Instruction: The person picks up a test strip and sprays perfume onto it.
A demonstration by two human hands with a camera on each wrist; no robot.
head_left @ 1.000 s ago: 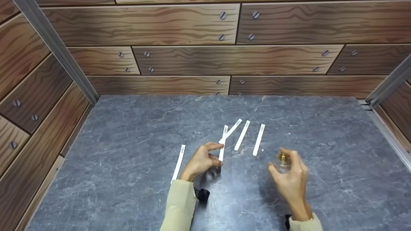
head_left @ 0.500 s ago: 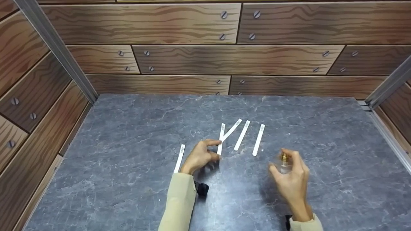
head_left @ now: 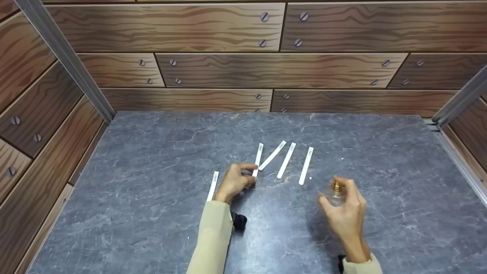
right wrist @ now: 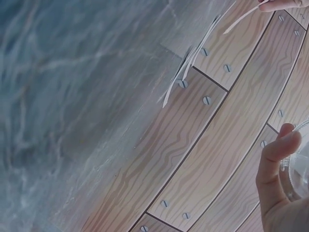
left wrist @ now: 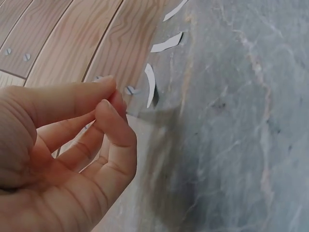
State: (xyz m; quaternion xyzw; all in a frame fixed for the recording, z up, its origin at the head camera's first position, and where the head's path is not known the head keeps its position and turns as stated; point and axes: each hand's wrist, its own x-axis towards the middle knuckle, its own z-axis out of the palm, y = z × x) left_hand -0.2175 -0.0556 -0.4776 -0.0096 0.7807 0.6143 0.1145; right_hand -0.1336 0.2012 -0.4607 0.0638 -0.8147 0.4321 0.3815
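Near the table's middle my left hand (head_left: 235,179) pinches a white paper test strip (head_left: 258,154) near its lower end; small print marks the far end. In the left wrist view the fingertips (left wrist: 110,84) come together and hide that strip. The right wrist view shows the pinched strip (right wrist: 241,19) raised off the tabletop. My right hand (head_left: 348,211) grips a small clear glass perfume bottle (head_left: 336,195) with a gold neck, above the table at the right. Its fingers curl round the glass (right wrist: 301,166) in the right wrist view.
Right of the left hand lie three more strips: a slanted one (head_left: 272,156), a middle one (head_left: 286,160) and a right one (head_left: 306,165). Another strip (head_left: 212,185) lies left, partly behind the wrist. Wood-patterned walls (head_left: 228,70) border the grey marbled table (head_left: 152,152).
My left hand has moved its strip left and slightly away from me, so it no longer crosses the slanted strip. My right hand and the bottle have hardly moved.
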